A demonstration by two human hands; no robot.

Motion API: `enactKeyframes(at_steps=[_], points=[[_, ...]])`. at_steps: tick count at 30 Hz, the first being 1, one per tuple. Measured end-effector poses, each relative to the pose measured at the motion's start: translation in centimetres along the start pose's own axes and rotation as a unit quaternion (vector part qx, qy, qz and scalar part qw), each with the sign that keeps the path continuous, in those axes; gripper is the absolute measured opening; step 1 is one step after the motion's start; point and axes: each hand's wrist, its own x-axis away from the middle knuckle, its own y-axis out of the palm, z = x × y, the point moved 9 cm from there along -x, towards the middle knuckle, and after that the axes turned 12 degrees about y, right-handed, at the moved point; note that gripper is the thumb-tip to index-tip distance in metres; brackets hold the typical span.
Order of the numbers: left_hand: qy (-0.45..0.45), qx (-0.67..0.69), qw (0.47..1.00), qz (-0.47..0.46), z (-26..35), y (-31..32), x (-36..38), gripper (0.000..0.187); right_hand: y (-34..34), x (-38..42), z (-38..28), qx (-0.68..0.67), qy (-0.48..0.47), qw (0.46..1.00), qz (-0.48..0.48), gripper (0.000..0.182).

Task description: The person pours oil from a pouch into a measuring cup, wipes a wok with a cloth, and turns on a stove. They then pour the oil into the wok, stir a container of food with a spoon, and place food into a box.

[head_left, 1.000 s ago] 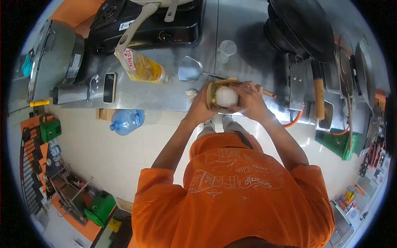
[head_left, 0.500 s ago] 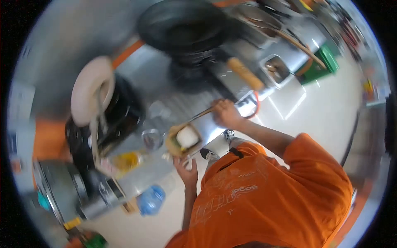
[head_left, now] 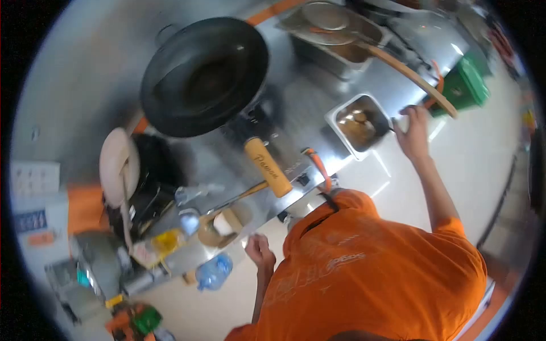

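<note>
The right hand (head_left: 413, 133) has left the round wooden bowl holding a white lump (head_left: 223, 225) and now reaches the square steel container of brown sauce (head_left: 359, 122), fingers seemingly gripping a spoon handle, while the left hand (head_left: 259, 250) hangs loosely curled, empty, near the counter edge.

— Any writing you can read here?
— Only a little. The wooden wok handle (head_left: 267, 166), just left of centre, carries a dark script word; the letters are too blurred to spell out.
— And the orange shirt (head_left: 364, 273) at five o'clock?
— It has pale printed lettering near the shoulder, upside down and smeared. Unreadable.
— Nothing else?
— Nothing legible.
</note>
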Motion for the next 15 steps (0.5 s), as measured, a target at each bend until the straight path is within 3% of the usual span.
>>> enactKeyframes(at_steps=[1,2,3,6,7,8,9,10,15], points=[[0.018,0.071,0.996,0.052,3.8,1.6,-2.9,0.023,0.2,-1.4,-0.5,-0.029,0.002,0.999,-0.028,0.026],[-0.038,0.110,0.991,0.071,4.7,2.7,-4.8,0.021,1.1,-2.2,-1.2,-0.099,0.016,0.992,-0.082,0.017],[-0.081,0.130,0.986,0.062,6.8,5.1,-6.8,0.023,1.7,-2.3,-2.8,-0.225,0.027,0.962,-0.155,0.011],[-0.224,0.194,0.955,0.004,11.6,12.2,-10.4,0.037,4.0,-0.2,-7.8,-0.384,0.021,0.886,-0.260,0.007],[-0.220,0.196,0.956,0.017,11.7,13.0,-11.5,0.037,4.1,0.5,-9.9,-0.355,-0.009,0.884,-0.305,0.007],[-0.251,0.285,0.925,-0.001,11.3,14.9,-12.3,0.038,4.0,1.3,-11.8,-0.387,-0.098,0.866,-0.302,0.007],[-0.279,0.373,0.885,-0.022,11.2,16.4,-12.6,0.039,4.5,2.2,-12.6,-0.390,-0.117,0.854,-0.324,0.006],[-0.301,0.454,0.838,-0.031,11.4,17.3,-13.0,0.028,4.4,2.8,-13.1,-0.401,-0.121,0.838,-0.350,0.006],[-0.292,0.488,0.821,-0.058,15.5,18.5,-13.6,0.010,4.2,3.6,-11.4,-0.369,-0.130,0.820,-0.417,0.006]])
